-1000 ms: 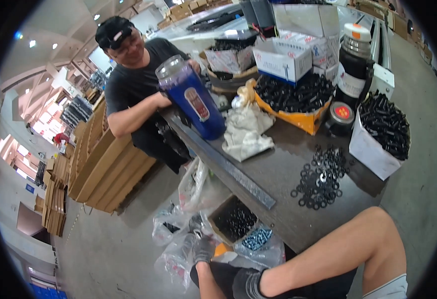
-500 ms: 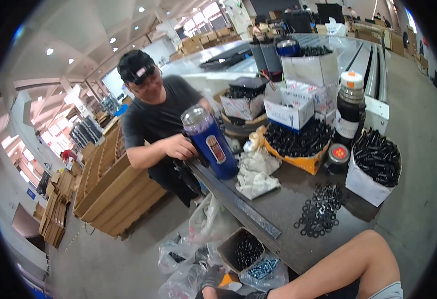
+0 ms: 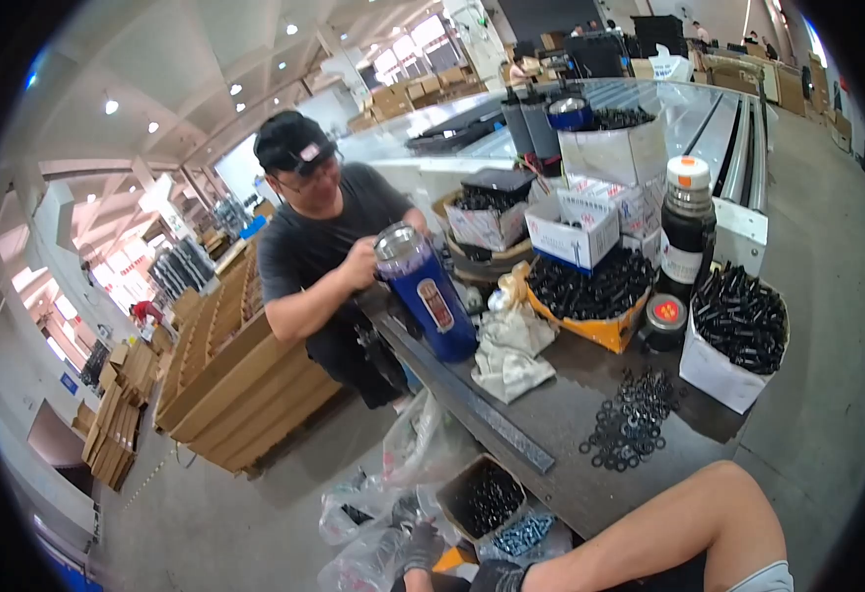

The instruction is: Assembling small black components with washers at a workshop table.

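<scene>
While carton [image 3: 500, 525] opens upward, blue bolts [image 3: 522, 535] crisscross

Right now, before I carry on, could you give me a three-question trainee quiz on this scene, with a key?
1. Multiple choice: where is the pile of dark rings? A, on the floor; B, on the bench; C, under it.
2. True or false: the black flask lies on its side.
3. Short answer: what colour are most of the small pieces in the carton beside the bluish screws?

Key: 1, B; 2, false, it stands upright; 3, black.
</scene>
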Demonstrator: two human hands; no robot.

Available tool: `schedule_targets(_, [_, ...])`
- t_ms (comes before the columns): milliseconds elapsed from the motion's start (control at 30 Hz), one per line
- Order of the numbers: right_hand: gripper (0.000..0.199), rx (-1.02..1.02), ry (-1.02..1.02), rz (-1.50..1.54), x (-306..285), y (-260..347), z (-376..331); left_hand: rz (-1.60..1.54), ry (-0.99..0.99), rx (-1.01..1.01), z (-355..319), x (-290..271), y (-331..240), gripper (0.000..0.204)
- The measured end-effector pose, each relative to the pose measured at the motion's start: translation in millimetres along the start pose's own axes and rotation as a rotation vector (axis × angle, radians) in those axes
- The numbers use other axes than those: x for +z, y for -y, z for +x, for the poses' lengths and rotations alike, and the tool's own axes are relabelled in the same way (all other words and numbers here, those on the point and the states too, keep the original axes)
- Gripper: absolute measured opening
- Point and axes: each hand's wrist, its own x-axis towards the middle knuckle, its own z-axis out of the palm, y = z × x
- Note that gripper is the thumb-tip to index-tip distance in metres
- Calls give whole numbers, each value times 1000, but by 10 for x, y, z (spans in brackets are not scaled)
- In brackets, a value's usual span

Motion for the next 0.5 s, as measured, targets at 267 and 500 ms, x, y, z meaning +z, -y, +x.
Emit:
schedule_targets(267, [22, 64, 250, -109, 1102, -212, 562, 173, 334, -177, -96, -314, -802, 47])
schedule_targets(500, [22, 126, 140, -213, 810, -97, 403, 135, 279, -101, -98, -212, -464, 46])
